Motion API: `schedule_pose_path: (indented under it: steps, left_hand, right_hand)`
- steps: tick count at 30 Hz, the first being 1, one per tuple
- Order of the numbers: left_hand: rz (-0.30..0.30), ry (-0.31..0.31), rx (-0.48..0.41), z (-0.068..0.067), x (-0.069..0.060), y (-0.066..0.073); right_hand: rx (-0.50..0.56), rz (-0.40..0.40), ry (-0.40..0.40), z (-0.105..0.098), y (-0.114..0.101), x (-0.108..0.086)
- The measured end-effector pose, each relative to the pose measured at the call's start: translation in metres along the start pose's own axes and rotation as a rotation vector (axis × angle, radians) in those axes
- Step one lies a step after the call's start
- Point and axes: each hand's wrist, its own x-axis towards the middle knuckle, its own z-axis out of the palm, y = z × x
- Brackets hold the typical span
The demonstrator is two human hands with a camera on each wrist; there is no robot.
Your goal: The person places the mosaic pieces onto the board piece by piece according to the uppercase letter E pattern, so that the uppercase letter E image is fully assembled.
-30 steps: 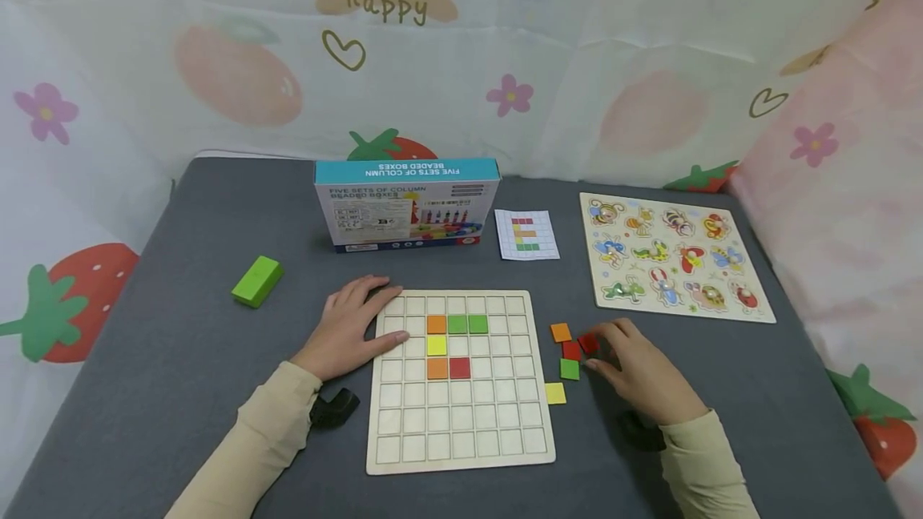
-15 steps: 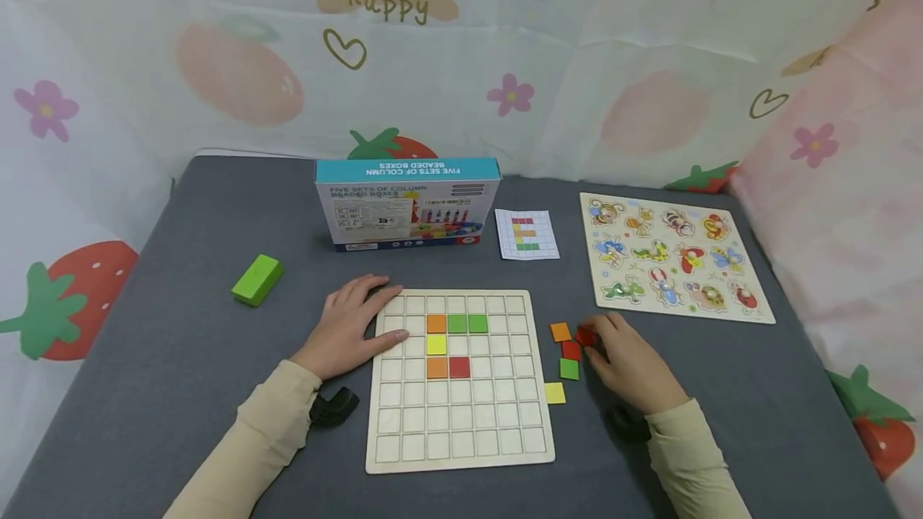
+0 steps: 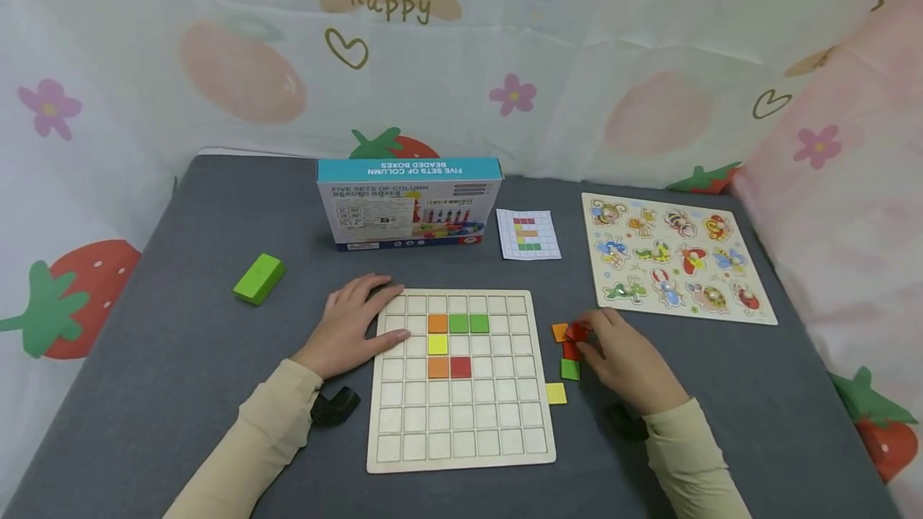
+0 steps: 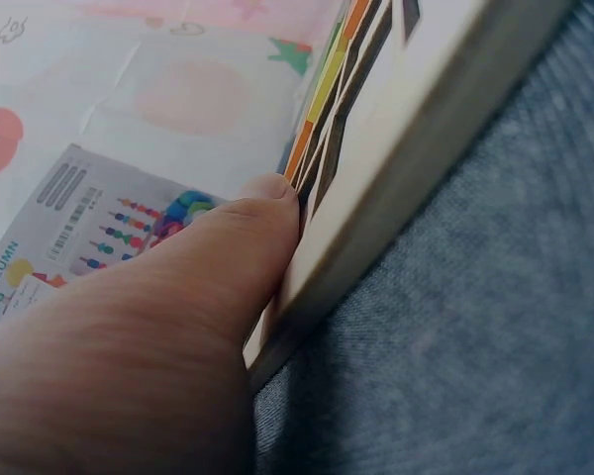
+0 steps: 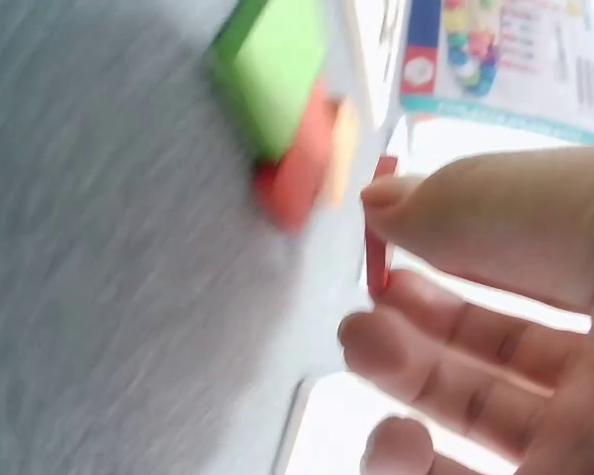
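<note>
My left hand (image 3: pixel 349 327) rests on the left edge of a wooden grid board (image 3: pixel 461 431), its thumb lying on the board's face and its fingers spread past the top corner. In the board's cells sit orange, yellow, green and red square tiles. Right of the board, my right hand (image 3: pixel 634 363) pinches a red tile (image 5: pixel 377 237) between thumb and fingers, lifted off the table in the right wrist view. Close beside it lie an orange tile (image 3: pixel 559 332), another red tile (image 3: pixel 571 351) and a green tile (image 3: pixel 570 369). A yellow tile (image 3: pixel 556 393) touches the board's right edge.
A cardboard box (image 3: pixel 409 207) stands behind the board. Next to it lies a pattern card (image 3: pixel 529 235) with coloured squares. An insect puzzle board (image 3: pixel 678 259) is at the back right, and a green block (image 3: pixel 259 279) at the left of the grey table.
My right hand has closed on the red tile at its fingertips and moved it slightly left, over the other loose tiles. My left hand has stayed on the board.
</note>
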Motion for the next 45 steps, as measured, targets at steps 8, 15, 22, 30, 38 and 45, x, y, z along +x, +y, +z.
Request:
schedule_pose_path:
  steps: [8, 15, 22, 30, 38, 45]
  left_hand:
    - [-0.001, 0.004, 0.0, -0.001, 0.0, 0.0]
    - [0.002, 0.0, -0.004, -0.002, 0.0, 0.001]
    - [0.004, 0.001, -0.004, -0.002, 0.0, 0.003]
    - [0.005, 0.005, 0.0, -0.002, -0.001, 0.002]
    - [0.006, 0.006, 0.001, -0.002, -0.001, 0.002]
    - [0.007, 0.009, 0.01, -0.001, 0.0, 0.002]
  right_hand:
    - [-0.007, -0.263, 0.032, -0.001, -0.035, 0.009]
    - [-0.011, -0.367, -0.03, 0.01, -0.056, 0.018]
    - [0.041, -0.44, -0.068, 0.025, -0.066, 0.023]
    - [0.063, -0.456, -0.07, 0.032, -0.074, 0.025]
    - [0.058, -0.488, -0.077, 0.03, -0.078, 0.028]
    - [0.034, -0.483, -0.091, 0.029, -0.08, 0.028]
